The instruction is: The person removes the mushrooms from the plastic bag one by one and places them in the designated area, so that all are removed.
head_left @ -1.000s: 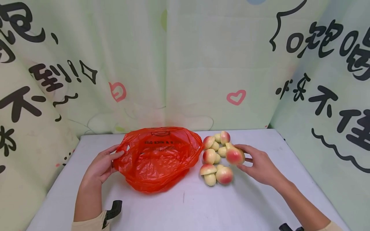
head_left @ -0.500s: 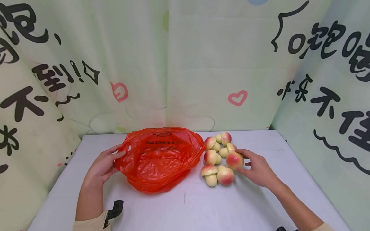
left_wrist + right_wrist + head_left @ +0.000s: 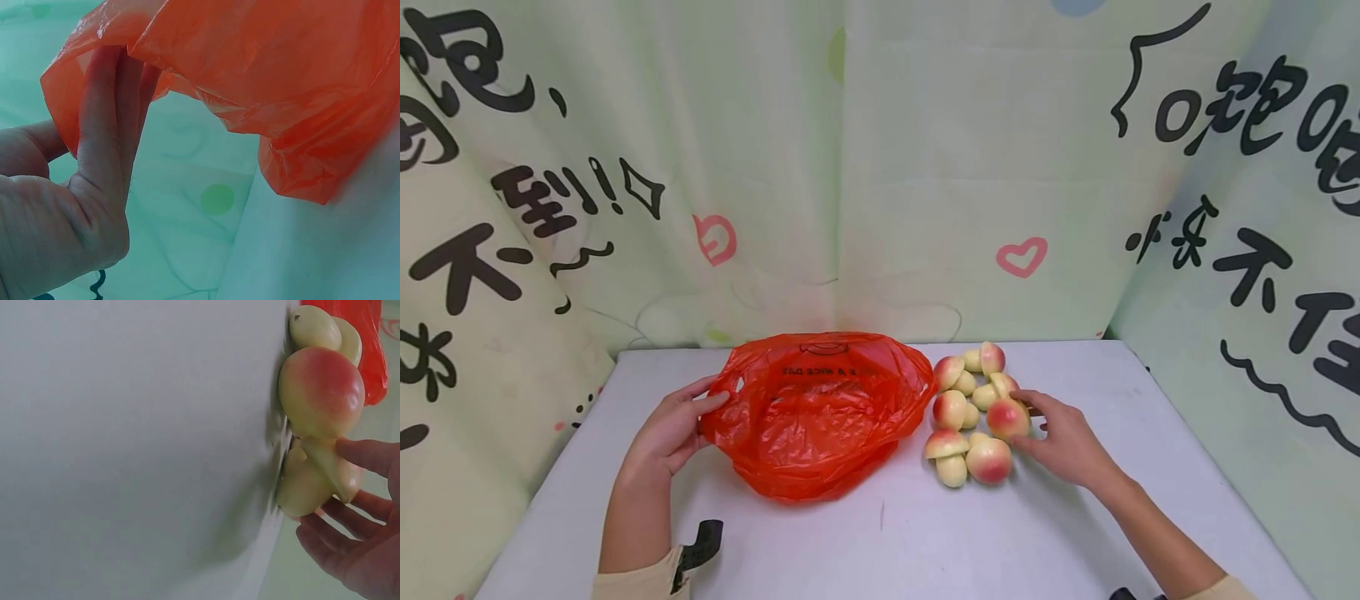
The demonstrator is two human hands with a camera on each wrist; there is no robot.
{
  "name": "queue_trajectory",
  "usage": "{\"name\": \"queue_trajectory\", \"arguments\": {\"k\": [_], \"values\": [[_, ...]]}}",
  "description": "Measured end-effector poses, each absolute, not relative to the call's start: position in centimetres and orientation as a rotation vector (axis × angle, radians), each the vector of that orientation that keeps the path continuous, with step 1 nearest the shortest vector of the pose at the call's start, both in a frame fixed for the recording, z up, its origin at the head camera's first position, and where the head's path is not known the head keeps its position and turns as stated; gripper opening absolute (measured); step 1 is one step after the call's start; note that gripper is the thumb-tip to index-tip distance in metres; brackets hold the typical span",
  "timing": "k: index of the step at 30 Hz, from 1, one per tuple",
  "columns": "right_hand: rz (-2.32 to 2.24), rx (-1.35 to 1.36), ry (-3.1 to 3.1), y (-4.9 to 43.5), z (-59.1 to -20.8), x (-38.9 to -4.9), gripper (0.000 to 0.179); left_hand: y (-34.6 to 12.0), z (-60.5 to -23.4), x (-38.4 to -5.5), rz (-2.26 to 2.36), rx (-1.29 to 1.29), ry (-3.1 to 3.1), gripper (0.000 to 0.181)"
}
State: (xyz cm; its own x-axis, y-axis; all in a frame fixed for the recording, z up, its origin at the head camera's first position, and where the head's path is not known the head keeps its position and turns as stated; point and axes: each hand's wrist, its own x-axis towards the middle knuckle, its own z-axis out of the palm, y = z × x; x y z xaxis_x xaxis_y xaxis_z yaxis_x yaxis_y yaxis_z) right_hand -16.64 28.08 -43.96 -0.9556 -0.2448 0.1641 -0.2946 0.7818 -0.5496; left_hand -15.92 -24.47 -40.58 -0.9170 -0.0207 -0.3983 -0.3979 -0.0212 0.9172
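My left hand (image 3: 673,425) pinches the left rim of a red plastic bag (image 3: 820,417), thumb on one side and fingers on the other. In the left wrist view the straight fingers (image 3: 103,119) run up under the thin red film. The bag's mouth gapes toward me. To its right lies a cluster of several toy mushrooms (image 3: 951,447), cream with pink-red caps. My right hand (image 3: 1063,437) holds the rightmost mushroom (image 3: 1007,419), low among the others. The right wrist view has the thumb against this mushroom (image 3: 322,475) and the fingers partly behind it.
A white table (image 3: 880,550) bears the bag and the mushrooms. Pale green curtains (image 3: 917,167) with black lettering and pink hearts enclose it at the back and both sides.
The right hand has lowered its mushroom and shifted it slightly toward the front of the cluster. Another mushroom behind it now shows more. The left hand keeps its hold on the bag.
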Motion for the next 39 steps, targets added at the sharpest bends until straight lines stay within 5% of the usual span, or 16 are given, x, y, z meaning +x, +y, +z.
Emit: {"name": "queue_trajectory", "arguments": {"k": [39], "values": [[0.890, 0.440, -2.826, 27.88, -44.24, -15.97, 0.051, -24.74, -40.33, -15.73, 2.000, -0.424, 2.028, 0.068]]}}
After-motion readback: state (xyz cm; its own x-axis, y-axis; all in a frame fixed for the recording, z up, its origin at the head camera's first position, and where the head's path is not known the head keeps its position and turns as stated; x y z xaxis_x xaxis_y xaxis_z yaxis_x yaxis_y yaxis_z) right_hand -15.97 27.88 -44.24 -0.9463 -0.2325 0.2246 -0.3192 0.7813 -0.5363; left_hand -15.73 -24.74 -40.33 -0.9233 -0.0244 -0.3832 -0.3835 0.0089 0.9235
